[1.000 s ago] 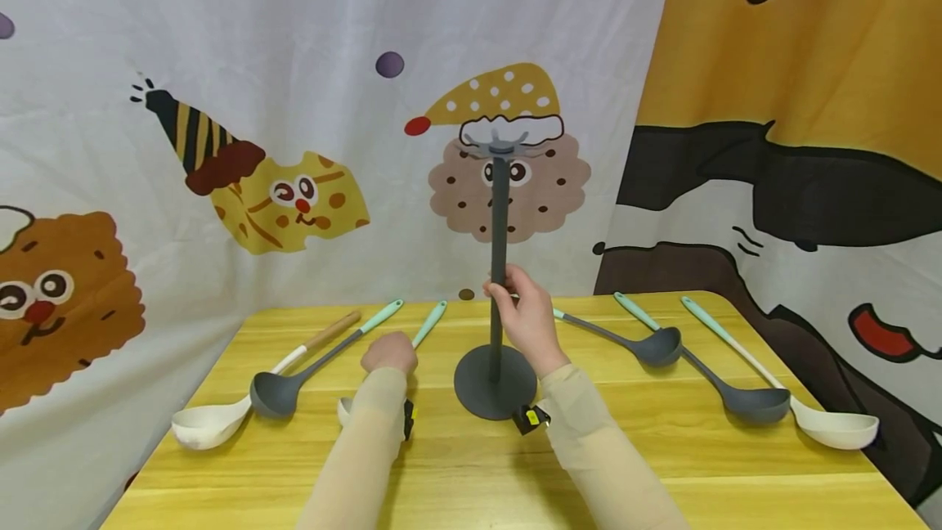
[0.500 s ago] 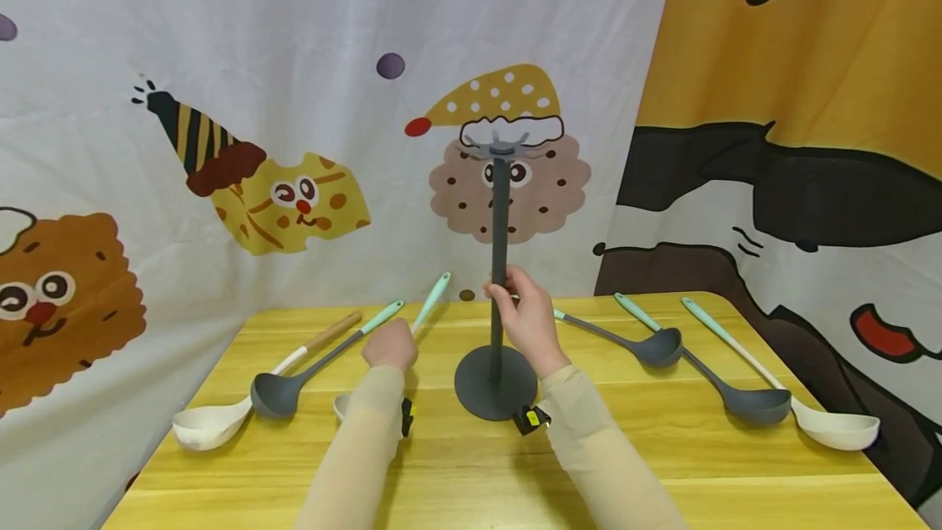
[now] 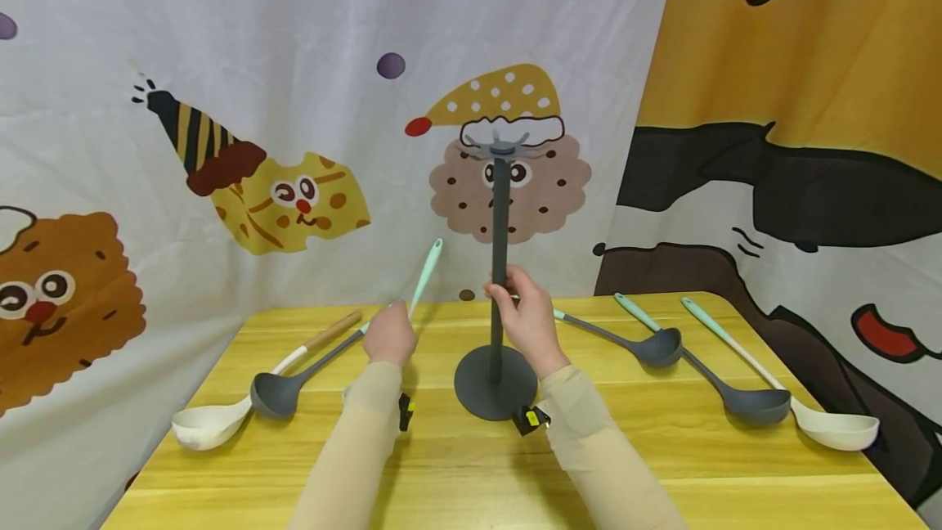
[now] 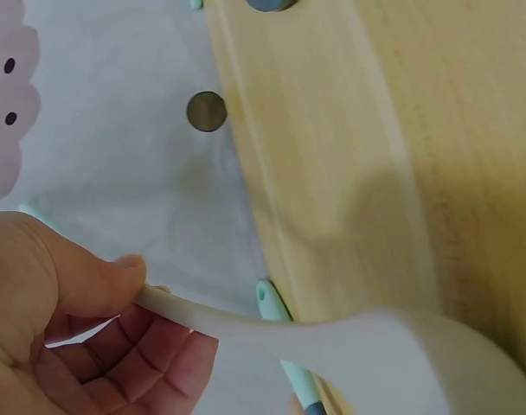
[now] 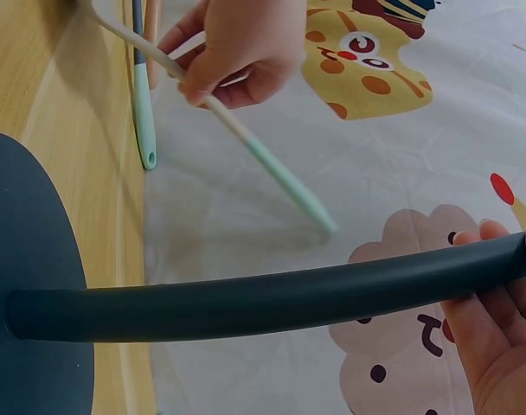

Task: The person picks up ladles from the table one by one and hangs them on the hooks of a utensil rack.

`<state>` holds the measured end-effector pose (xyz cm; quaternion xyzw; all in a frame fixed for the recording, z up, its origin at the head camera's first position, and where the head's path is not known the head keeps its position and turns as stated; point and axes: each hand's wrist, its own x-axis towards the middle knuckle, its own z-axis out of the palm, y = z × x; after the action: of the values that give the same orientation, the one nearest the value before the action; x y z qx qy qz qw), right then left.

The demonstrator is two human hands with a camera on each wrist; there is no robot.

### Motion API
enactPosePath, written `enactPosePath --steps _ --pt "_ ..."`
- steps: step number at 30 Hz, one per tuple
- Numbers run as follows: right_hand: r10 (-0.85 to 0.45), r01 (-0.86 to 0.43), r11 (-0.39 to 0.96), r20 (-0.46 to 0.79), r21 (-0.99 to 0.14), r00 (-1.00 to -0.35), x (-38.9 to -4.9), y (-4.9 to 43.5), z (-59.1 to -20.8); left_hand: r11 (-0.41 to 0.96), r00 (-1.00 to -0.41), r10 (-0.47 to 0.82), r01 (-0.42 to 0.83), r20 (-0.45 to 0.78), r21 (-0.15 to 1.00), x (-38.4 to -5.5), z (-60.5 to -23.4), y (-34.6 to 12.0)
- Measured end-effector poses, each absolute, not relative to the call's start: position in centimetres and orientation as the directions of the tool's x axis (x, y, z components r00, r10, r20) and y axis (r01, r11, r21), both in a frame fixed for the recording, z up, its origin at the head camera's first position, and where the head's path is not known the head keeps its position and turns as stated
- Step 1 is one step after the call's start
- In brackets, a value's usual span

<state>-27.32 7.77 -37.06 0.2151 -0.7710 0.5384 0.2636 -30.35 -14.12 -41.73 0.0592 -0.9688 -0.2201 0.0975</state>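
My left hand (image 3: 391,334) pinches the white shaft of a ladle with a mint-green handle (image 3: 427,272). The handle's end points up and away, above the table's back edge. In the left wrist view the ladle's white bowl (image 4: 419,363) appears close up; my sleeve mostly hides it in the head view. With thumb and fingers, my right hand (image 3: 528,317) grips the post of a dark grey utensil stand (image 3: 500,219). The stand is upright, with a round base (image 3: 478,387) on the table and hooks (image 3: 504,144) at its top.
On the left lie a white ladle with a wooden handle (image 3: 209,425) and a grey ladle (image 3: 275,396). Two grey ladles, one nearer (image 3: 657,348) and one farther right (image 3: 754,403), and a white one (image 3: 837,428) lie on the right. A printed curtain (image 3: 412,6) hangs behind.
My left hand has raised the white ladle with the mint handle, whose end now stands higher than before. The right hand has stayed on the post.
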Motion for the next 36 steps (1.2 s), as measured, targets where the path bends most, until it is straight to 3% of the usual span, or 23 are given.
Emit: enactPosePath --steps 16,36 --pt "-0.046 -0.634 0.308 0.654 -0.71 -0.755 -27.5 7.8 -37.2 0.811 -0.93 -0.156 0.072 0.333 0.581 -30.1 -38.5 -12.9" --pt "-0.043 -0.631 0.305 0.652 -0.713 -0.757 -27.4 7.7 -37.2 0.761 -0.858 -0.15 0.217 0.491 0.612 -29.9 -33.0 -12.7"
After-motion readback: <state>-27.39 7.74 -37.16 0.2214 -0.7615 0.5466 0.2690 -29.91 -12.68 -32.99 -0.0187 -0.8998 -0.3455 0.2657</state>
